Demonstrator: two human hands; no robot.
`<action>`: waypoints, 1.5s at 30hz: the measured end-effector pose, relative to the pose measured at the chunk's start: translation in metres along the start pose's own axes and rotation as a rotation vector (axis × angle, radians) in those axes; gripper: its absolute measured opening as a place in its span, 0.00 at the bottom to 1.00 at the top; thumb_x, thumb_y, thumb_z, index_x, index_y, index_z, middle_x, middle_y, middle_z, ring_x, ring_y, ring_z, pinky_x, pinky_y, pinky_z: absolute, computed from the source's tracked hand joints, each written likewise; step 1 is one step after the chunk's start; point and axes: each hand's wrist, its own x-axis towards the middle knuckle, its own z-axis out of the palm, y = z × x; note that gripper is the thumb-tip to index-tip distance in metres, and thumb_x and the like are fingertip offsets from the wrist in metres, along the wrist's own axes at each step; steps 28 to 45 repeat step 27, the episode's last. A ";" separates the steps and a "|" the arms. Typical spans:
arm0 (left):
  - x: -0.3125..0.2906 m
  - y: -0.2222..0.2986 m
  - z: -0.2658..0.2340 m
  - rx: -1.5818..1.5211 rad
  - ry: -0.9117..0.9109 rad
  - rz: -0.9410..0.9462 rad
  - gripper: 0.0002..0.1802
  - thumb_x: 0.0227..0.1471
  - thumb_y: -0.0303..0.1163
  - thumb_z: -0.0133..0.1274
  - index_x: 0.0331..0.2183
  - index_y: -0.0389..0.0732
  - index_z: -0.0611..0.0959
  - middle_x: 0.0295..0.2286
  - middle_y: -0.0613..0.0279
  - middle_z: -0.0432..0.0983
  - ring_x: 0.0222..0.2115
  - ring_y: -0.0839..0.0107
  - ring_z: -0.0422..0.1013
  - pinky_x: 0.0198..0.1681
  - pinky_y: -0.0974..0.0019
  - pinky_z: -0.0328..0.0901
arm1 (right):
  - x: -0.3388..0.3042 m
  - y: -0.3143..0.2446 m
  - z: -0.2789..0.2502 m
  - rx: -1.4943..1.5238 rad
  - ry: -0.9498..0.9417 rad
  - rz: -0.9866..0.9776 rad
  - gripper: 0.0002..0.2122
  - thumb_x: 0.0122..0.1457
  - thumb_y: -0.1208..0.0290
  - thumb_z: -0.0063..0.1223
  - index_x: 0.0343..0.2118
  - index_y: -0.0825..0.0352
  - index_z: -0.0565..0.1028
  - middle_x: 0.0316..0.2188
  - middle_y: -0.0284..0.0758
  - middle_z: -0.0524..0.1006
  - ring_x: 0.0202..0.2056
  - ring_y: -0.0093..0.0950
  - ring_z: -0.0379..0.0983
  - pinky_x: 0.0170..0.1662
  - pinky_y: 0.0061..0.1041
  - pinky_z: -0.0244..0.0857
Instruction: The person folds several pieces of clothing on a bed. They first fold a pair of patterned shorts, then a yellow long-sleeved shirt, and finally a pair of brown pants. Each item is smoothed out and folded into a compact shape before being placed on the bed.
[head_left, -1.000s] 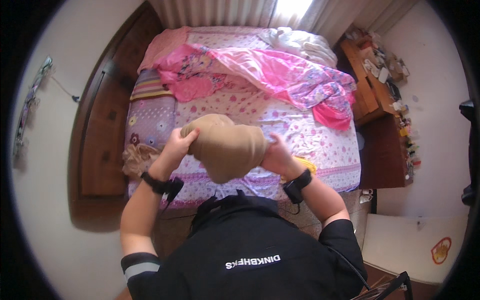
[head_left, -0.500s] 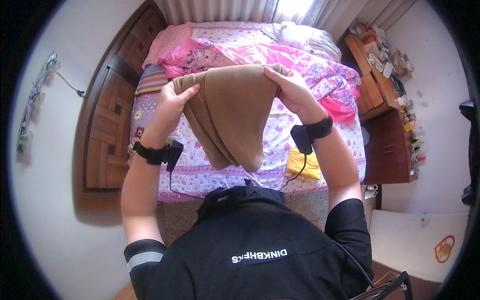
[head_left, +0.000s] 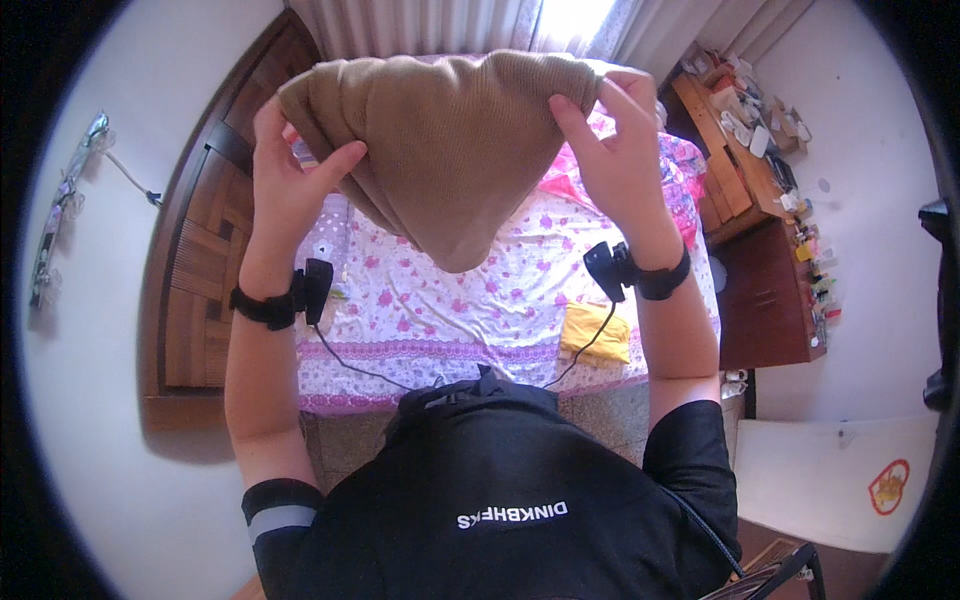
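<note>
A brown ribbed garment [head_left: 455,150] hangs in folds between my two hands, raised over the bed, its lower part narrowing to a rounded point. My left hand [head_left: 300,185] grips its left edge, with the thumb on the near side and the other fingers mostly hidden behind the fabric. At the opposite upper corner, my right hand [head_left: 615,145] pinches the cloth between thumb and fingers. What kind of garment it is cannot be made out. Below and to the right, a folded yellow cloth [head_left: 596,333] lies on the bed near its front edge.
The bed [head_left: 400,300] has a white sheet with pink flowers; a rumpled pink quilt [head_left: 690,180] lies toward its far right. A wooden headboard [head_left: 215,270] stands at the left. On the right, a wooden desk [head_left: 765,290] carries many small items. Cables run from both wrist straps.
Both hands have lifted the brown garment up and farther away, and spread somewhat wider apart. Its lower end has risen off toward the far side. The yellow cloth stays on the bed.
</note>
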 end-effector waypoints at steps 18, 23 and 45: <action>-0.013 -0.033 0.012 -0.084 0.044 -0.188 0.31 0.54 0.37 0.65 0.56 0.35 0.74 0.48 0.57 0.77 0.46 0.72 0.73 0.52 0.67 0.68 | -0.032 0.038 0.063 0.620 -0.301 0.373 0.38 0.54 0.65 0.70 0.62 0.73 0.60 0.51 0.45 0.75 0.53 0.33 0.74 0.55 0.33 0.69; -0.008 -0.052 0.017 -0.086 0.110 -0.371 0.14 0.59 0.32 0.61 0.42 0.32 0.85 0.35 0.66 0.82 0.35 0.80 0.74 0.41 0.74 0.68 | -0.033 0.051 0.071 0.745 -0.261 0.469 0.29 0.59 0.71 0.64 0.60 0.71 0.65 0.49 0.38 0.77 0.48 0.25 0.76 0.52 0.27 0.71; -0.016 -0.068 0.023 -0.032 0.060 -0.109 0.15 0.61 0.33 0.59 0.42 0.29 0.84 0.50 0.52 0.76 0.50 0.71 0.70 0.55 0.71 0.61 | -0.039 0.068 0.072 0.634 -0.197 0.458 0.29 0.59 0.71 0.64 0.62 0.67 0.65 0.51 0.38 0.78 0.48 0.25 0.76 0.53 0.27 0.71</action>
